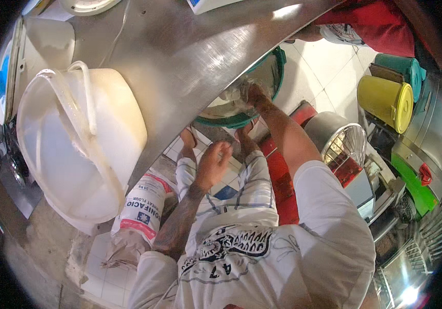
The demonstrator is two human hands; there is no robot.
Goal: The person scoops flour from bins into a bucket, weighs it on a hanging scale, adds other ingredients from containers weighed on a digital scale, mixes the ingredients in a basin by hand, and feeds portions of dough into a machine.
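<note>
My right arm stretches down into a round tub with a green rim (241,122), standing on the floor beyond the table edge. Inside it my right hand (256,93) is closed at a pale, partly see-through thing (236,93); whether this is a plastic bag, a liner or a scoop I cannot make out. Whitish stuff shows in the tub, and the table hides part of it. My left hand (214,166) hangs empty in front of my legs, its fingers loosely bent and apart, nearest to the tub's near rim.
A steel table (180,56) fills the upper left, with a large white bucket (113,118) on it. Below stands a flour sack (146,206). To the right are a steel mixing bowl with wire guard (342,139), a yellow bin (386,103) and a person in red (375,26).
</note>
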